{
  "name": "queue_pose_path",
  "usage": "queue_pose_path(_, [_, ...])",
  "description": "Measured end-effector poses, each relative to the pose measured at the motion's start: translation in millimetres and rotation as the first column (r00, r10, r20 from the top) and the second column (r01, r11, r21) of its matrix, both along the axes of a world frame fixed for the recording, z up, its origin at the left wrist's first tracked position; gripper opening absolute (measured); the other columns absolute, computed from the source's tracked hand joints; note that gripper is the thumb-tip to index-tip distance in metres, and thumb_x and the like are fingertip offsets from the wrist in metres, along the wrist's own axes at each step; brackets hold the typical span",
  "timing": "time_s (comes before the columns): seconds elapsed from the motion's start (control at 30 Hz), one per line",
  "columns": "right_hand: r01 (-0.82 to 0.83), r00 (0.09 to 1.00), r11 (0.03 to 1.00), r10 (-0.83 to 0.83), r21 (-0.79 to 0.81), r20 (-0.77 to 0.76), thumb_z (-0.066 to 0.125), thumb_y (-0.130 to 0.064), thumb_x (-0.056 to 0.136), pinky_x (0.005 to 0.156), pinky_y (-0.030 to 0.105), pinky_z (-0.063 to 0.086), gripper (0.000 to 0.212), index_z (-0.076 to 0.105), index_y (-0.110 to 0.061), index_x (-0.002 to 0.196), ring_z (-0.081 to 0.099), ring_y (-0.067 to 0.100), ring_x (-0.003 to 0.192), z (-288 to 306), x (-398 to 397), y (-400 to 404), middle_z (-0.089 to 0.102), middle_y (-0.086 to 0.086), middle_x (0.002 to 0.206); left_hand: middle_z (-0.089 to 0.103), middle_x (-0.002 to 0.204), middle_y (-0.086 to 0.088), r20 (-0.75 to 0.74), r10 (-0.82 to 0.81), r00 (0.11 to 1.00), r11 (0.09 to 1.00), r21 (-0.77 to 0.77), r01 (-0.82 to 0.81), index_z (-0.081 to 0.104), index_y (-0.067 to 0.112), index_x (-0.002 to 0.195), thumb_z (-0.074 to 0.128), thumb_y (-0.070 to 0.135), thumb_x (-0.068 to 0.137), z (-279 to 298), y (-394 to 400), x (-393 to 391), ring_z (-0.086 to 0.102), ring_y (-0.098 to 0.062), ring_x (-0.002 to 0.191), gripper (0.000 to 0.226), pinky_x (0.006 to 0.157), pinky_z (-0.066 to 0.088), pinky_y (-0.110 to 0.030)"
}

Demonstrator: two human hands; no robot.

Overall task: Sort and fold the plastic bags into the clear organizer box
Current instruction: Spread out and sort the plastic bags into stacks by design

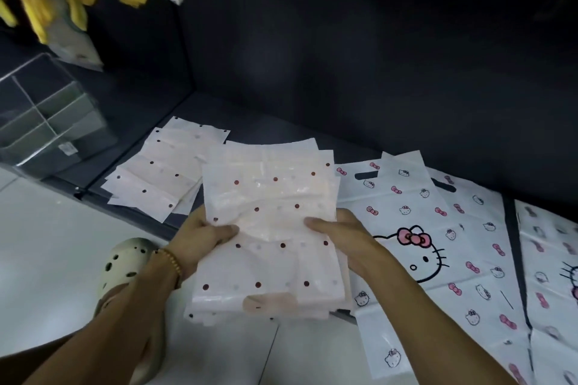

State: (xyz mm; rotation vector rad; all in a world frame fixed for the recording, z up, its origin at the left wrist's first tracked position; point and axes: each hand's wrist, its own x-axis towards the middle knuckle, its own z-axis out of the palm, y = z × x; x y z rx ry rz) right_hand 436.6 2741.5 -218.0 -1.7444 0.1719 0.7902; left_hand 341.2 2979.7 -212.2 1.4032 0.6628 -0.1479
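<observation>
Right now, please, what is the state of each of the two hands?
Left hand: closed, gripping the left edge of the dotted bag stack.
Right hand: closed, gripping the right edge of the same stack.

dim, dark backdrop | glare on floor tiles [47,244] | blurred, warped edges

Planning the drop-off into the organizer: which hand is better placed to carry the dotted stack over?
Left. The clear organizer box sits at far left, on the left hand's side. The right hand grips the dotted stack on the far edge, and would have to cross over.
</observation>
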Motion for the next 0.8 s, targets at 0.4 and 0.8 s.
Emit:
queue_pose_path(0.4, [0.326,0.826,0.882,-0.091,-0.339,0.556,0.060,-0.018,0.091,0.086,0.023,0.048,0.054,0.040,-0.003,0.139,0.059,0.023,0.104,-33,39,29,0.058,0.012,0.119,0.057,0.122,-0.011,-0.181,-0.075,0.981,0.670,0.719,0.183,0.053,0.012,0.122,0.061,0.005,0.082,-42,16,31,0.055,-0.030,0.108,0.041,0.098,0.046,-0.040])
queue_pose_path(0.8, [-0.045,0.673,0.378,0.696,-0.925,0.252,0.026,-0.052,0.098,0.111,0.049,0.027,0.061,0.015,-0.023,0.151,0.009,0.022,0.147,-60,45,-49,0.007,0.001,0.161,0.029,0.153,0.003,-0.269,-0.625,0.733,0.036,0.928,0.371,0.031,0.030,0.143,0.037,0.049,0.094,-68,-65,32,0.017,-0.018,0.143,0.054,0.115,0.016,-0.034])
